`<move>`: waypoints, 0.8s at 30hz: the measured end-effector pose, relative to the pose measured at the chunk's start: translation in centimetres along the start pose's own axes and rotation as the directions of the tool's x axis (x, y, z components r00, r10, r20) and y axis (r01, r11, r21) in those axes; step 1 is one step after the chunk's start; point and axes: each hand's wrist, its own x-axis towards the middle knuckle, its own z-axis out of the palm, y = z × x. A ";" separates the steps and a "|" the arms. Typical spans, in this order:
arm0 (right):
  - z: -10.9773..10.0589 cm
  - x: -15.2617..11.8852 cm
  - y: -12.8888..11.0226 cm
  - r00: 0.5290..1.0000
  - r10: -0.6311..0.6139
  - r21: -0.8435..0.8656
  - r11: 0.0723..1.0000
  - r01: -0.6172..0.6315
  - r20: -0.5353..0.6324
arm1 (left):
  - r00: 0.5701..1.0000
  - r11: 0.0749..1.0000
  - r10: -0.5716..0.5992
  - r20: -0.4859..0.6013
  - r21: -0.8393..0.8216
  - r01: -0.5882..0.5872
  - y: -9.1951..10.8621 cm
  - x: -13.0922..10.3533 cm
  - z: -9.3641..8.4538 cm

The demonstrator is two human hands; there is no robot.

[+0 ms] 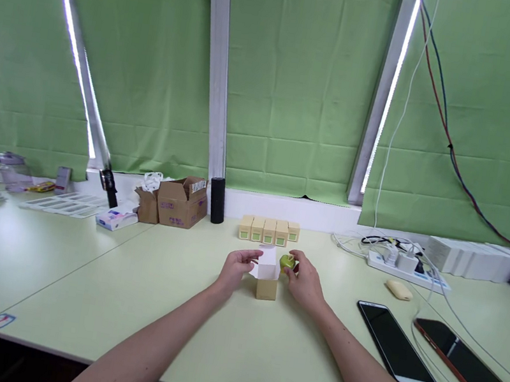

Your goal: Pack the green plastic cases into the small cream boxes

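A small tan cardboard box (266, 289) stands open on the table, its white inner flaps spread. My left hand (236, 270) pinches the flap on the box's left side between thumb and fingers. On the other side, my right hand (305, 279) grips a small round green object (287, 262), apple-like in shape, just right of the flaps and off the tabletop. What exactly it is cannot be made out. Behind the open box, a row of several closed tan boxes (268, 231) with green label squares sits near the wall.
Two phones, one white-framed (397, 346) and one orange-edged (473, 368), lie at right with cables. Behind them are a power strip (409, 272) and white boxes (471, 259). Brown cartons (183, 202), a black cylinder (217, 200) and a tissue pack (116, 219) stand back left.
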 end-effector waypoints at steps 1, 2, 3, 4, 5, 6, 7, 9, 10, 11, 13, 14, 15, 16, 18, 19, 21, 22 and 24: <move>-0.3 0.1 -0.3 0.999 0.011 0.047 0.999 -0.009 -0.031 | 1.000 1.000 0.002 0.001 0.002 -0.002 -0.1 0.0 0.0; -0.7 0.3 -0.6 0.998 0.020 0.098 0.995 -0.014 -0.066 | 1.000 1.000 0.005 0.003 0.003 -0.005 -0.1 0.1 -0.1; -1.1 0.4 -0.9 0.994 0.026 0.153 0.988 -0.010 -0.103 | 1.000 1.000 0.008 0.006 0.004 -0.008 -0.2 0.1 -0.1; -1.5 0.5 -1.3 0.989 0.030 0.205 0.979 0.000 -0.142 | 1.000 1.000 0.011 0.009 0.004 -0.011 -0.2 0.2 -0.1; -1.9 0.6 -1.7 0.984 0.034 0.253 0.967 0.012 -0.175 | 1.000 1.000 0.014 0.013 0.004 -0.014 -0.3 0.2 -0.2; -2.2 0.6 -2.1 0.981 0.035 0.303 0.953 0.025 -0.192 | 1.000 1.000 0.016 0.016 0.004 -0.016 -0.3 0.2 -0.2; -2.5 0.6 -2.5 0.979 0.033 0.350 0.936 0.040 -0.200 | 1.000 1.000 0.017 0.017 0.005 -0.017 -0.3 0.2 -0.2; -2.9 0.4 -3.4 0.978 0.017 0.424 0.902 0.074 -0.208 | 1.000 1.000 0.018 0.018 0.014 -0.018 -0.3 0.2 -0.1; -2.9 0.3 -3.8 0.979 0.003 0.449 0.889 0.092 -0.206 | 1.000 1.000 0.019 0.018 0.019 -0.019 -0.2 0.1 -0.1; -3.0 0.1 -4.2 0.979 -0.013 0.465 0.879 0.108 -0.203 | 1.000 1.000 0.019 0.019 0.024 -0.020 -0.2 0.1 -0.1; -2.9 -0.2 -5.0 0.983 -0.051 0.477 0.869 0.130 -0.176 | 0.999 0.999 0.021 0.026 0.030 -0.021 -0.1 0.0 0.0; -2.8 -0.4 -5.3 0.985 -0.068 0.475 0.869 0.137 -0.160 | 0.999 0.999 0.021 0.030 0.030 -0.022 0.0 0.0 0.1; -2.7 -0.6 -5.5 0.987 -0.083 0.469 0.872 0.139 -0.139 | 0.999 0.999 0.023 0.033 0.028 -0.024 0.0 0.0 0.1; -2.6 -0.7 -5.7 0.989 -0.097 0.461 0.876 0.140 -0.114 | 0.999 0.999 0.026 0.033 0.025 -0.027 0.1 0.0 0.2; -2.4 -0.9 -5.8 0.991 -0.122 0.438 0.888 0.137 -0.061 | 0.999 0.999 0.033 0.034 0.017 -0.033 0.1 0.0 0.2; -2.4 -0.9 -5.8 0.990 -0.134 0.424 0.895 0.137 -0.038 | 0.999 0.999 0.036 0.036 0.013 -0.036 0.1 0.0 0.2; -2.4 -0.9 -5.6 0.988 -0.153 0.385 0.912 0.144 -0.005 | 0.998 0.999 0.041 0.043 0.007 -0.041 0.0 0.0 0.2; -2.5 -0.9 -5.4 0.987 -0.160 0.361 0.921 0.148 0.003 | 0.998 0.999 0.041 0.046 0.005 -0.042 0.0 0.0 0.2; -2.7 -0.8 -5.2 0.986 -0.169 0.304 0.940 0.156 0.015 | 0.998 0.999 0.043 0.046 0.005 -0.043 0.0 0.0 0.2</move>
